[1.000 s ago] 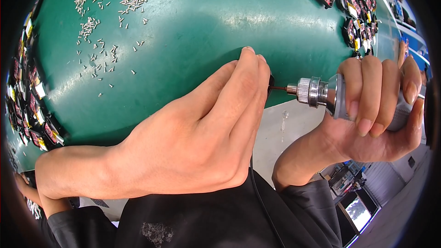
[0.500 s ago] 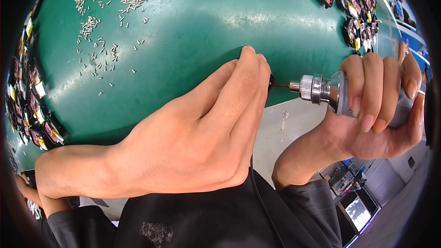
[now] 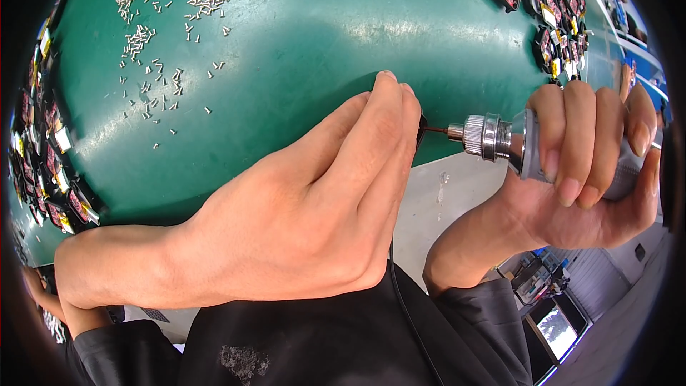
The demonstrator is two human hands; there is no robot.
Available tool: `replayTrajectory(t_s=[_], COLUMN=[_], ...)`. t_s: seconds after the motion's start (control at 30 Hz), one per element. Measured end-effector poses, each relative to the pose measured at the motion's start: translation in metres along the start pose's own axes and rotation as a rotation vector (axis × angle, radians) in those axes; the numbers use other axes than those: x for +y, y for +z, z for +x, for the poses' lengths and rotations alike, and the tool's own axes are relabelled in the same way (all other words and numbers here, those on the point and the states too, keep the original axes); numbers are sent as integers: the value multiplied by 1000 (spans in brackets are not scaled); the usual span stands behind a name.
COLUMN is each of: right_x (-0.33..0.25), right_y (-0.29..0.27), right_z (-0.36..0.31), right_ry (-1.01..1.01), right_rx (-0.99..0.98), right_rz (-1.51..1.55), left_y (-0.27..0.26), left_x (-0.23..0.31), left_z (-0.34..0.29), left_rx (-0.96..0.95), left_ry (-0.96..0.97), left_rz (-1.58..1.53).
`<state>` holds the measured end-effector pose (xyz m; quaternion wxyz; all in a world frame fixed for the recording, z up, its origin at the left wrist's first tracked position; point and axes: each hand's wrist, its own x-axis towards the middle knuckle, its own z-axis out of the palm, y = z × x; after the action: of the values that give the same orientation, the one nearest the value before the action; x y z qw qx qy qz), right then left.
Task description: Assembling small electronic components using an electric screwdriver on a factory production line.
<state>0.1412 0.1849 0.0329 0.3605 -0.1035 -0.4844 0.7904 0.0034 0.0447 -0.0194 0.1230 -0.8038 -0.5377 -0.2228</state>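
Note:
My right hand (image 3: 589,150) is wrapped round an electric screwdriver (image 3: 493,137) with a grey body and a knurled silver collar. Its thin bit (image 3: 436,129) points left and reaches a small black part (image 3: 421,131) at the fingertips of my left hand (image 3: 321,193). The left fingers are closed on that part and hide nearly all of it, so its kind does not show. A black cable (image 3: 395,279) hangs down from behind my left hand across my dark clothing.
Loose silver screws (image 3: 209,1) lie scattered over the green tabletop (image 3: 300,36) at the far left. Black housings with red boards and yellow tape (image 3: 51,150) crowd the left edge; similar housings (image 3: 561,11) stand at the far right. Another person's arm (image 3: 43,293) shows at lower left.
The screwdriver has shifted very slightly left, toward the part in my left hand. My left hand has stayed practically still.

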Motion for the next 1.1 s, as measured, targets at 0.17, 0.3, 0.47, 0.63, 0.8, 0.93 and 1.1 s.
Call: replayTrajectory(t_s=[0.17,0.3,0.47,0.63,0.8,0.93,1.1], right_x=[-2,-3,-2,-4,-3,-2,-7], right_y=[-4,-2,-3,-1,-1,-1,-9], right_z=[-3,-3,-2,-1,-2,-2,-2], right_ry=[-23,-12,-3,-4,14,20,-3], right_rx=[11,3,-18,-8,0,-14,-115], right_rz=[35,33,45,27,-7,-15,-89], left_y=[1,0,-1,0,-1,0,3], left_x=[2,1,0,-1,0,1,2], left_z=[5,4,2,1,1,1,-1], left_rx=[-14,-15,-23,-5,-12,-10,12], left_ry=[18,12,21,28,18,25,27], left_rz=[-1,-22,-11,-7,-16,-4,-9])
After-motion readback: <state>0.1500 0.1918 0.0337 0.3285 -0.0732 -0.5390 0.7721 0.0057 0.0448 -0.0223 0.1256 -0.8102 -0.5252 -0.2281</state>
